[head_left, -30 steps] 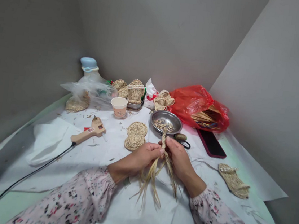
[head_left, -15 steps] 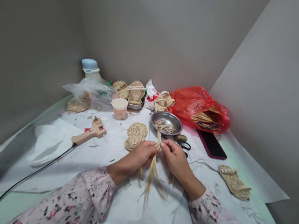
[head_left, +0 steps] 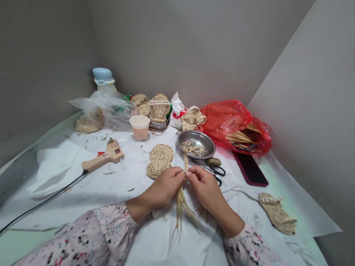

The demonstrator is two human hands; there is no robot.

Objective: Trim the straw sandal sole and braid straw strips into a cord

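A pale straw braid (head_left: 186,162) runs between my hands, its plaited part pointing away from me and its loose strands hanging toward me. My left hand (head_left: 167,185) pinches the braid from the left. On the other side my right hand (head_left: 203,187) pinches it too, and the fingertips of both hands nearly meet. The braid's far end overlaps the near rim of a steel bowl (head_left: 209,154) holding straw scraps. Left of the braid lies a coiled straw sole (head_left: 160,161). Black-handled scissors (head_left: 218,171) lie just beyond my right hand, partly hidden.
A glue gun (head_left: 105,156) with a black cord lies at left. Behind stand a paper cup (head_left: 139,127), a clear plastic bag (head_left: 109,105) and a red bag (head_left: 227,124) of straw. At right are a phone (head_left: 251,170) and a small straw slipper (head_left: 277,213).
The view has shifted slightly, so the table things sit a little further left and up. My hands still pinch the braid, and its loose strands have swung a little.
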